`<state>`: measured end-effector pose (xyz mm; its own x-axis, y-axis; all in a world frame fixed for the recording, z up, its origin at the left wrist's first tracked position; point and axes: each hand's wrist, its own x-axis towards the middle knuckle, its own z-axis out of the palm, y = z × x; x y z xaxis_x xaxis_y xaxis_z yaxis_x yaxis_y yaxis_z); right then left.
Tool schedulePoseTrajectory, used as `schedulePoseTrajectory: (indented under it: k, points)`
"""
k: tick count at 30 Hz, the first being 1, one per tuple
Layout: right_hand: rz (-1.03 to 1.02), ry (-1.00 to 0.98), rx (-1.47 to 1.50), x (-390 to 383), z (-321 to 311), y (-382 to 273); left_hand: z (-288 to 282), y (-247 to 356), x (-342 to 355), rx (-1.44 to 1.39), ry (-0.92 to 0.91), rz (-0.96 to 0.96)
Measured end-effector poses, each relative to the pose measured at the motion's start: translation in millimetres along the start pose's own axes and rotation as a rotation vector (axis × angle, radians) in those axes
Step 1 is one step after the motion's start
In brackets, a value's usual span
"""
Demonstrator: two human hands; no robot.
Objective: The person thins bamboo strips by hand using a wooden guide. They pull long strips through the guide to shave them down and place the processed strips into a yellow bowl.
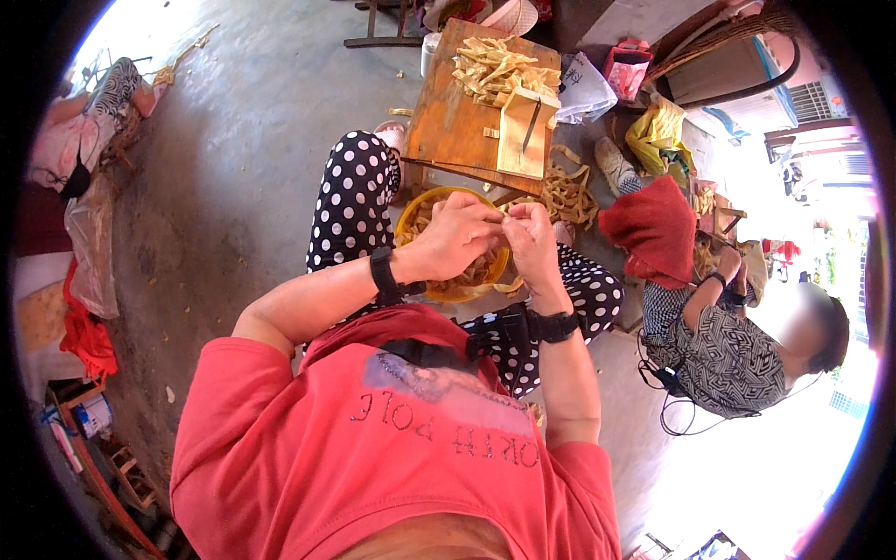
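My left hand (455, 233) and my right hand (530, 241) meet over a yellow basin (407, 222), fingertips pinched together around something small that I cannot make out. Pale tan strips or pieces (467, 274) lie in the basin, partly hidden by my hands, and one strip hangs near its right rim. Just beyond stands a wooden table (448, 121) with a pile of tan folded pieces (499, 67) and a small wooden board (518, 149) crossed by a dark bar.
Loose tan strips (571, 196) lie beside the table. At right a seated person (719, 355) works near a red cloth (649, 229) and a yellow bag (653, 135). Another person (103, 121) is at the left edge, near hanging bags (89, 243).
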<state>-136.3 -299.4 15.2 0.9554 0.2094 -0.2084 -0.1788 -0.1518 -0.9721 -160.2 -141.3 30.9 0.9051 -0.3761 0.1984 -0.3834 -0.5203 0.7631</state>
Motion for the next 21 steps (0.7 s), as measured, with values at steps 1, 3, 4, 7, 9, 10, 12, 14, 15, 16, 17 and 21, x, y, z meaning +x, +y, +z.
schedulePoseTrajectory:
  k: [1, 3, 4, 7, 9, 10, 12, 14, 15, 16, 17, 21]
  points:
    - [-0.013, 0.011, 0.022, 0.2, 2.2, -3.6, 0.8, -5.1, 1.6, -0.085, 0.079, 0.031]
    - [-0.044, 0.037, 0.070, -1.8, 6.6, -12.9, 2.3, -10.0, 1.5, -0.170, 0.158, 0.061]
    - [-0.052, 0.043, 0.082, -3.3, 8.9, -20.2, 1.2, -7.9, 1.6, -0.458, 0.153, -0.094]
    - [-0.018, 0.026, 0.162, -4.6, 11.7, -32.6, -2.8, -2.3, 5.7, -0.933, 0.194, -0.314]
    - [0.037, -0.004, 0.204, -3.5, 9.9, -32.0, -7.9, -1.3, 8.8, -1.121, 0.239, -0.376]
    - [0.057, -0.012, 0.214, -2.8, 7.1, -29.8, -11.4, -2.1, 9.8, -1.130, 0.220, -0.363]
    - [0.109, -0.027, 0.203, -2.1, 1.0, -23.9, -21.4, -3.2, 12.9, -1.140, 0.199, -0.350]
    - [0.144, -0.044, 0.183, -4.0, -3.1, -31.7, -35.6, -7.9, 12.7, -1.204, 0.263, -0.342]
    - [0.102, -0.099, 0.084, -8.9, -9.7, -38.9, -39.7, -13.2, 9.0, -1.217, 0.303, -0.338]
    - [0.081, -0.122, 0.037, -11.5, -12.0, -44.3, -41.1, -17.1, 4.0, -1.173, 0.241, -0.328]
    - [0.058, -0.150, -0.013, -12.2, -15.0, -50.5, -43.8, -19.9, 0.8, -1.150, 0.208, -0.323]
    - [-0.055, -0.138, -0.177, -12.7, -18.4, -60.8, -60.9, -23.9, 3.5, -0.954, 0.038, -0.237]
